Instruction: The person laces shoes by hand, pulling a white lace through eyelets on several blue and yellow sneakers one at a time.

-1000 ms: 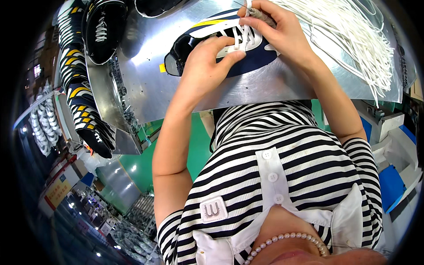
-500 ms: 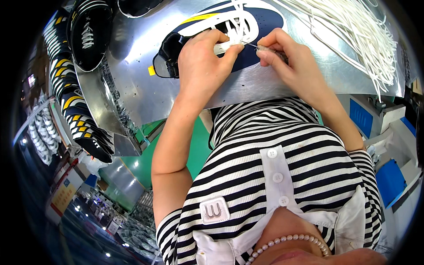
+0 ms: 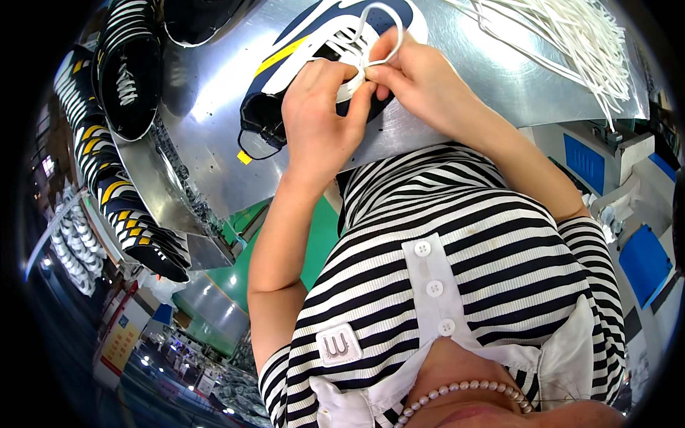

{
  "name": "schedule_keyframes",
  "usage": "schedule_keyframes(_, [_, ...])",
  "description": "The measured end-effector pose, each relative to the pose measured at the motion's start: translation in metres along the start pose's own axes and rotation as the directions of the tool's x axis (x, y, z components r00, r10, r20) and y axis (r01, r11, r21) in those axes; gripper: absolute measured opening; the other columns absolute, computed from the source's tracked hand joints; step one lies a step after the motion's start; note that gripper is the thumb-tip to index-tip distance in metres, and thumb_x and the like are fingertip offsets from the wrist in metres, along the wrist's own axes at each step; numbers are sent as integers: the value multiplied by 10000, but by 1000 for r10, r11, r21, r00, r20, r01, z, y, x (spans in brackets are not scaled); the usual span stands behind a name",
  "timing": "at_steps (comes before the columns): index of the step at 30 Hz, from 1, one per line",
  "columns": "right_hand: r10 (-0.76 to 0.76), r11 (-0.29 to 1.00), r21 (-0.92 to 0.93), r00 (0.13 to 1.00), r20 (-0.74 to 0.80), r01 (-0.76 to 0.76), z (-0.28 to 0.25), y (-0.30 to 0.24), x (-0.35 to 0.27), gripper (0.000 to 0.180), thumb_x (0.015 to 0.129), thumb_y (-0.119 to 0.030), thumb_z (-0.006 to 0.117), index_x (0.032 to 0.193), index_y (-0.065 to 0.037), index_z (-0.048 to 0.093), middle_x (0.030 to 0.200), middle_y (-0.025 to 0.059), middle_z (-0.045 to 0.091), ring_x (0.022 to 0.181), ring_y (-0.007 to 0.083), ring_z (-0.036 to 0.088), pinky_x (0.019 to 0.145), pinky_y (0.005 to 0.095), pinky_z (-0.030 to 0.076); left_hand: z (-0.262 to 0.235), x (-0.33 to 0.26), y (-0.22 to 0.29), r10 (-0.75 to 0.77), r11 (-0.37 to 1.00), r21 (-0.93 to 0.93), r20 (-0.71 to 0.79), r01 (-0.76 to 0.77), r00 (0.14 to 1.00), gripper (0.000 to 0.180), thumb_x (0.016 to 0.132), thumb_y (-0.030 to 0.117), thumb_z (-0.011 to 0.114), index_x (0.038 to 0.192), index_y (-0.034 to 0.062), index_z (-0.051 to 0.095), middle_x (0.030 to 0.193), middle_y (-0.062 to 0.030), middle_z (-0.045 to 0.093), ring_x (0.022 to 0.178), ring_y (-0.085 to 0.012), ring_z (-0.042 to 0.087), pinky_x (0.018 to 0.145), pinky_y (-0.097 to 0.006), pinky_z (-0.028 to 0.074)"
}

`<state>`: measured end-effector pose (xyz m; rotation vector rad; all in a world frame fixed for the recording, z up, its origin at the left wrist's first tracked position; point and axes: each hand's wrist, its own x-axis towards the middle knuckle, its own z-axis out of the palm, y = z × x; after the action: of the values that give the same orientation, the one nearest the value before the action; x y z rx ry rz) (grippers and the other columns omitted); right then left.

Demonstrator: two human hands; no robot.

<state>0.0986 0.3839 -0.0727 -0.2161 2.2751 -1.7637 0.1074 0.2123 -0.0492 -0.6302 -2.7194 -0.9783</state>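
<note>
Your left hand [image 3: 317,118] and right hand [image 3: 421,82] pinch the white lace [image 3: 382,32] on the navy shoe [image 3: 325,50] — soft, limp, probably slippery — so grip near its eyelets.

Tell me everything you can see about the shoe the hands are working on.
The shoe is a dark navy sneaker with white side stripes, a yellow accent and a white sole edge. It lies on the shiny metal table, heel opening toward the person, toe running out of view at the top. A white lace is threaded through its front and loops upward. The left hand presses on its laced middle; the right hand pinches the lace beside it.
</note>
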Motion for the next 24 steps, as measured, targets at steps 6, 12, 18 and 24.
schedule_keyframes(6, [-105, 956, -272, 994, 22, 107, -71, 4, -17, 236, 894, -194, 661, 1048, -20, 621, 781, 120, 680, 661, 193, 659, 621, 306, 510, -12, -18, -2, 93, 982, 170, -76, -79, 993, 151, 745, 73, 766, 815, 41, 636, 722, -79, 553, 666, -261, 546, 581, -364, 435])
schedule_keyframes(12, [-538, 753, -326, 820, 197, 572, -27, -49, 6, 224, 813, -76, 657, 1030, -34, 621, 776, 100, 687, 638, 231, 670, 544, 314, 501, -10, -20, 6, 197, 957, 232, -69, -176, 978, 157, 705, -9, 730, 832, 39, 651, 716, -83, 549, 665, -260, 548, 568, -362, 440])
schedule_keyframes(18, [-221, 732, -561, 913, 342, 387, -9, -38, 23, 212, 813, -111, 666, 1013, -43, 647, 793, 117, 692, 770, 293, 687, 661, 418, 517, -7, -27, 4, 251, 942, 260, -117, -214, 961, 173, 698, -3, 744, 838, 45, 655, 706, -74, 533, 666, -262, 543, 564, -358, 439])
schedule_keyframes(24, [-617, 780, 69, 783, -81, 622, -43, -57, 71, 162, 878, -104, 675, 1021, -29, 684, 868, 67, 673, 808, 132, 653, 720, 261, 534, -9, -24, 3, 150, 982, 119, -45, -144, 988, 159, 721, 26, 774, 824, 38, 654, 709, -85, 543, 664, -256, 539, 580, -360, 435])
